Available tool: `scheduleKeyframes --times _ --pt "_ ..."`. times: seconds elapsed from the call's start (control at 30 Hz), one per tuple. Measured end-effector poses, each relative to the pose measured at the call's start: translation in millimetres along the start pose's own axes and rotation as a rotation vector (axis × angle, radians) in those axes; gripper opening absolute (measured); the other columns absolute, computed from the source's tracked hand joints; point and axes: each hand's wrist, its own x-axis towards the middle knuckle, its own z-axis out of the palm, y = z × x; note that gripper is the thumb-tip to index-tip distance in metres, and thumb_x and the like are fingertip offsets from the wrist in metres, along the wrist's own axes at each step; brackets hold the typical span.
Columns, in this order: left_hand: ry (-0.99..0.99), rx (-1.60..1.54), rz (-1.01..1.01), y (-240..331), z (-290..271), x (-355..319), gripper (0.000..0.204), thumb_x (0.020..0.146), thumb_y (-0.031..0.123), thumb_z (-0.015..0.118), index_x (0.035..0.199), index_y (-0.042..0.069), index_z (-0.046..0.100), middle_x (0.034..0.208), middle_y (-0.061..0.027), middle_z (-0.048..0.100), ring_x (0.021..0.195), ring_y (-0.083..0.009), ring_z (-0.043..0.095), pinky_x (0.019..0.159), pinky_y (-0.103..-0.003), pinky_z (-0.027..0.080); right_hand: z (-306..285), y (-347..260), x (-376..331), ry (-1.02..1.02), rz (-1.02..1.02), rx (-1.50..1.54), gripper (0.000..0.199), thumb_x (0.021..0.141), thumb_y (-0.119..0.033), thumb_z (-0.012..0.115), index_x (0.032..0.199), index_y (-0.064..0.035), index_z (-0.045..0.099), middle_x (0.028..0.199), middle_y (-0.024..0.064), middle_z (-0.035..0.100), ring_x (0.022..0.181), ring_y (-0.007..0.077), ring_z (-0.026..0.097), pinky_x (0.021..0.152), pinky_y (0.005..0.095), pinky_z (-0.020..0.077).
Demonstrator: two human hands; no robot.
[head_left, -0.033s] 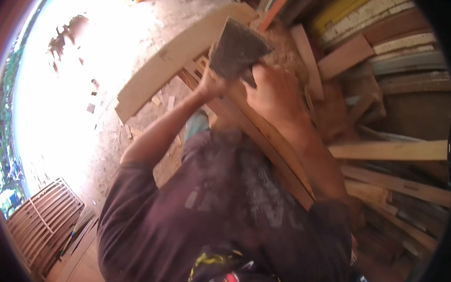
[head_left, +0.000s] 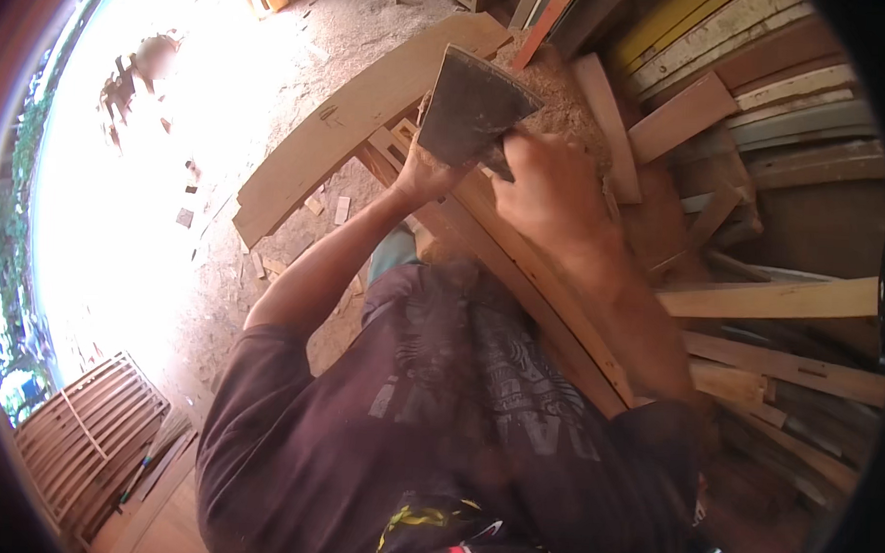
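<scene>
A flat dark four-sided plate (head_left: 473, 107) with a thin pale edge is tilted up over the far end of a long wooden beam (head_left: 507, 249). My left hand (head_left: 429, 179) is closed at its lower left edge, its fingers partly hidden behind the plate. My right hand (head_left: 553, 183) is closed around a dark grip (head_left: 495, 159) at the plate's lower right corner. Whether grip and plate are one piece cannot be made out. Under and beyond my hands, a wide pale curved board (head_left: 331, 117) lies across the beam.
Sawdust (head_left: 570, 110) is heaped right of the plate. Timber offcuts and planks (head_left: 773, 298) crowd the right side. Small wood scraps (head_left: 342, 210) litter the floor at left, and a slatted wooden frame (head_left: 91, 430) lies at lower left. Strong glare whitens the upper left.
The picture has shifted slightly, so hands and plate appear a little lower and farther right. My hold looks the same, and the scene is less blurred.
</scene>
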Motion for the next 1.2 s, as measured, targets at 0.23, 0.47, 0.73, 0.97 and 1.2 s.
scheduleKeyframes --times 0.23,0.47,0.73,0.97,1.2 --pt "-0.032 0.085 -0.076 -21.2 5.7 -14.3 0.024 0.094 0.02 0.076 0.11 0.003 0.071 0.103 -0.0157 0.074 0.098 -0.0388 0.069 0.093 -0.05 0.054 -20.0 -28.5 2.7 0.151 0.087 0.261 0.028 0.084 -0.02 0.083 0.102 -0.0012 0.072 0.089 0.0221 0.074 0.092 0.0437 0.072 0.082 0.0526 0.0574" --pt "0.169 -0.292 -0.5 -39.2 -6.7 -27.3 0.02 0.093 0.019 0.078 0.099 0.0 0.072 0.095 -0.0136 0.075 0.081 -0.0285 0.071 0.077 -0.041 0.057 22.8 11.8 13.9 -0.127 0.115 0.219 0.029 0.086 -0.024 0.084 0.1 -0.0008 0.073 0.092 0.0234 0.075 0.092 0.0436 0.074 0.081 0.0504 0.0574" --pt "0.261 -0.756 -0.766 -29.0 -59.0 44.5 0.035 0.097 0.025 0.08 0.073 0.007 0.062 0.065 -0.0065 0.064 0.057 -0.0161 0.063 0.052 -0.031 0.048 11.4 35.8 -43.7 -0.01 0.611 0.685 0.03 0.085 -0.014 0.087 0.107 0.0017 0.075 0.091 0.0102 0.078 0.083 0.0246 0.076 0.077 0.0387 0.0579" --pt "0.158 -0.734 -0.77 24.8 -72.1 94.4 0.038 0.094 0.032 0.084 0.073 0.007 0.064 0.059 -0.0019 0.062 0.057 -0.012 0.066 0.054 -0.029 0.051 10.8 54.9 -56.7 -0.151 0.803 0.707 0.032 0.087 -0.016 0.087 0.111 0.0026 0.076 0.097 0.0096 0.079 0.088 0.0185 0.074 0.082 0.0352 0.0572" --pt "-0.094 -0.452 -0.781 22.2 -64.1 81.8 0.04 0.09 0.037 0.088 0.077 0.004 0.071 0.067 -0.0032 0.069 0.064 -0.0138 0.07 0.06 -0.033 0.055 29.1 53.1 -56.4 -0.061 0.683 0.781 0.03 0.087 -0.016 0.087 0.106 0.0041 0.075 0.099 0.0131 0.079 0.089 0.0228 0.075 0.082 0.0359 0.0573"
